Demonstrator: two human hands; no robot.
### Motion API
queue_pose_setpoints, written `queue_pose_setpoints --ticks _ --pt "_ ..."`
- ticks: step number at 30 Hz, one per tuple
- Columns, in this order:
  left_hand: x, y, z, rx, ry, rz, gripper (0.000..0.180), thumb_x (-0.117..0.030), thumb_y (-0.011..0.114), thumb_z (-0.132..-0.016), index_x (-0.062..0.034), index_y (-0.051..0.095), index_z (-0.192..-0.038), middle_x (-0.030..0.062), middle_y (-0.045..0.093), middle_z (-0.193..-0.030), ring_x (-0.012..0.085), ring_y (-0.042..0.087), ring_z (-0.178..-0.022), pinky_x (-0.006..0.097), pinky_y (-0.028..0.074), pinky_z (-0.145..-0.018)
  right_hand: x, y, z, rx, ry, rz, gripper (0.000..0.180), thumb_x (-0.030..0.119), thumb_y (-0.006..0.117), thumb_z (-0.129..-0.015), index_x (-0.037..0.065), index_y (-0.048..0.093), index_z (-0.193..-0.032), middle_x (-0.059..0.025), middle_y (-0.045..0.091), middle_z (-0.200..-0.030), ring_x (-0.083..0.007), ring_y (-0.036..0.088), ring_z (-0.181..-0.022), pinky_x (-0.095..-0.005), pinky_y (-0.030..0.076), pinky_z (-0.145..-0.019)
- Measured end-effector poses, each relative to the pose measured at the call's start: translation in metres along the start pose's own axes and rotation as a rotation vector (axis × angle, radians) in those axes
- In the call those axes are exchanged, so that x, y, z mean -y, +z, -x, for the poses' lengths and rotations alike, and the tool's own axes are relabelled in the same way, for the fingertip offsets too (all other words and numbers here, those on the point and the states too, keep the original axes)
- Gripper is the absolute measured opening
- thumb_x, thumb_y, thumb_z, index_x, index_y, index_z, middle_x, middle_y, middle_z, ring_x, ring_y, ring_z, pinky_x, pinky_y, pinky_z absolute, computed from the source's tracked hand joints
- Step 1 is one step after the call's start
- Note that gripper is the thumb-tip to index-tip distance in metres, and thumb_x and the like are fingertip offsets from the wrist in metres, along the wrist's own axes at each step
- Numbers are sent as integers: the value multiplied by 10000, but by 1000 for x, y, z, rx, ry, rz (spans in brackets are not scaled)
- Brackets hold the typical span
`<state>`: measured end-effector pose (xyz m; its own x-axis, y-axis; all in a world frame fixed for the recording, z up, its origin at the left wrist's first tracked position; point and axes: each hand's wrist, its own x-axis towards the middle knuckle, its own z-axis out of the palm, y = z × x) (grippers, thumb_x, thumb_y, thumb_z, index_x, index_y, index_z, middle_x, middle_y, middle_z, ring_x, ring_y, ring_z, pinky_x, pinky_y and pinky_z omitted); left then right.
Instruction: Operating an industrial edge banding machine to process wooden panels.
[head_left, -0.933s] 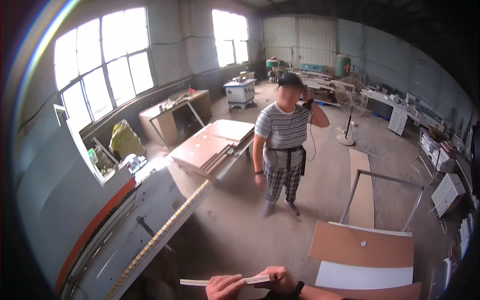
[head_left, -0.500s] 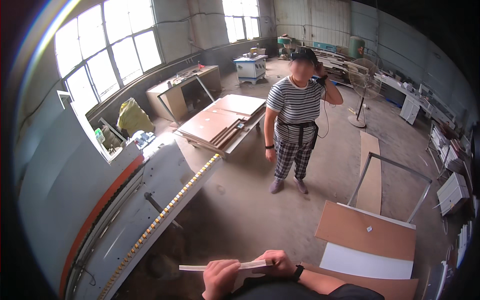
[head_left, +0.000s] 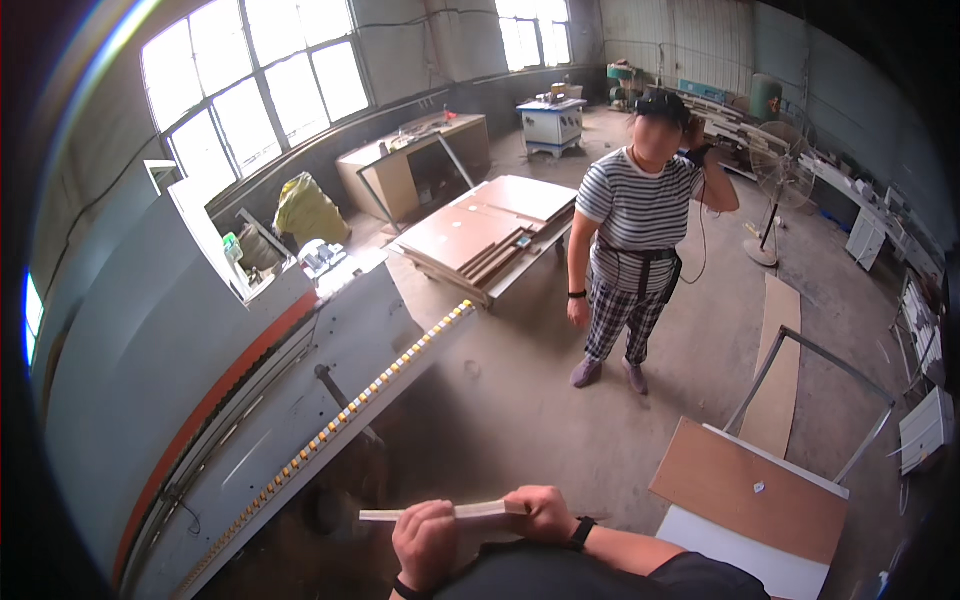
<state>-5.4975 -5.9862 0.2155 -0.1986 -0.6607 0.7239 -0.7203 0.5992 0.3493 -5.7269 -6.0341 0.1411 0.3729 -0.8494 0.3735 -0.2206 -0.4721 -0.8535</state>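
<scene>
at the bottom of the view both hands grip one thin pale strip (head_left: 440,514), a narrow flat piece of board or edging held level across the body, low in front of the chest. the left hand (head_left: 425,543) is closed in a fist around it near the middle, with a short length poking out free to the left. the right hand (head_left: 543,512) is closed over the other end, fingers curled on top, a dark band on that wrist. neither hand is open at all; both have the strip and nothing else.

the strip looks light and slim, likely stiff along its length but easy to flex or snap if bent across its flat face, so it seems best held as it is now, at two spread points with the flat side supported, not by one tip. its edges may be sharp or splintery, though that is too small to tell.

just to the left runs a long grey machine (head_left: 270,370) with an orange stripe and a row of small yellow rollers (head_left: 380,385) along its edge. to the right, near the hands, brown and white boards (head_left: 750,490) lie on a metal-framed cart. further off a person in a striped shirt (head_left: 640,215) stands on the concrete floor (head_left: 520,400), one hand raised to the head, beside a low stack of brown panels (head_left: 490,225). big windows (head_left: 260,75) light the workshop.
</scene>
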Motion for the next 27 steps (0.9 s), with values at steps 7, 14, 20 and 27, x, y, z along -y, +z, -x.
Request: queue_pose_setpoints --ticks 7,14,20,27 --pt "5 -2 -13 149 -1 -117 298 -79 710 -845 -47 667 -1138 122 707 -1173 300 677 -1114 435 541 -960 -27 12 -36 114 -73 -104 136 180 793 -798 102 740 -895 -131 678 -775 -305 675 -718 -354 535 -651" --pt "23 18 -27 178 -93 -138 402 -102 693 -862 -67 631 -1257 117 630 -1336 286 591 -1265 445 468 -1070 -36 -6 -51 -56 85 -130 163 103 809 -758 1 683 -746 -147 678 -717 -213 665 -642 -340 510 -594" --pt "35 20 4 89 -212 -333 263 -81 592 -902 -25 666 -1148 161 688 -1200 348 653 -1141 476 491 -1016 -26 -14 -70 74 -88 16 306 213 809 -777 64 549 -716 -140 524 -669 -306 535 -593 -388 453 -555" --pt "14 52 -38 247 -49 -81 413 -80 720 -811 -43 630 -1211 161 660 -1256 344 624 -1198 484 456 -1066 -42 -38 -60 9 -48 54 185 289 803 -808 148 742 -910 -79 687 -785 -281 671 -719 -378 546 -649"
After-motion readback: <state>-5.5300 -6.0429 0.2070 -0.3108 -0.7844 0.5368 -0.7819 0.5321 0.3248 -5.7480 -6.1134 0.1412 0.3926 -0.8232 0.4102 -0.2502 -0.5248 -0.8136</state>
